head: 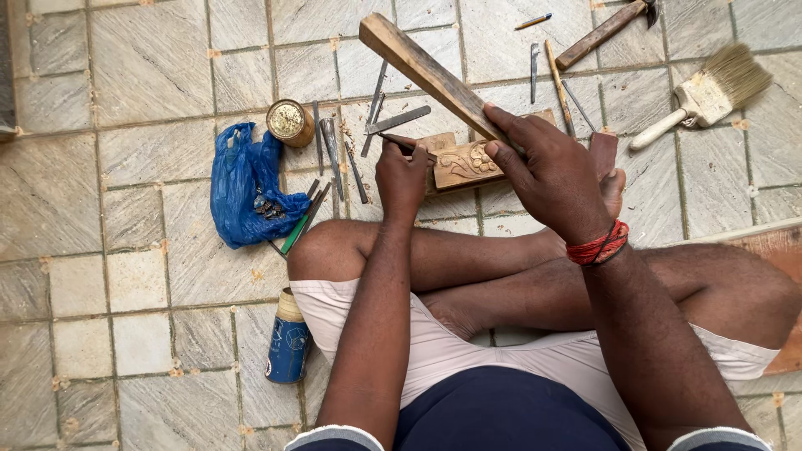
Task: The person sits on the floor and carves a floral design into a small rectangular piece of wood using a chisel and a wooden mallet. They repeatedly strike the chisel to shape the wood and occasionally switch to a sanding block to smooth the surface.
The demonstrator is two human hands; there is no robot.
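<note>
I sit cross-legged on a tiled floor. My left hand [402, 178] grips a thin metal chisel [407, 144] whose tip rests on a small wooden block [464, 162] carved with a floral pattern. The block lies on the floor in front of my shins. My right hand [543, 167], with a red thread band at the wrist, is closed around the lower end of a long wooden stick [426, 71]. The stick slants up and to the left above the block.
Several loose chisels [334, 150] lie left of the block, beside a round brass-coloured tin [290, 123] and a blue plastic bag [246, 188]. A blue can [288, 342] stands by my left knee. A paint brush [710, 92], a hammer [603, 33] and more tools lie at upper right.
</note>
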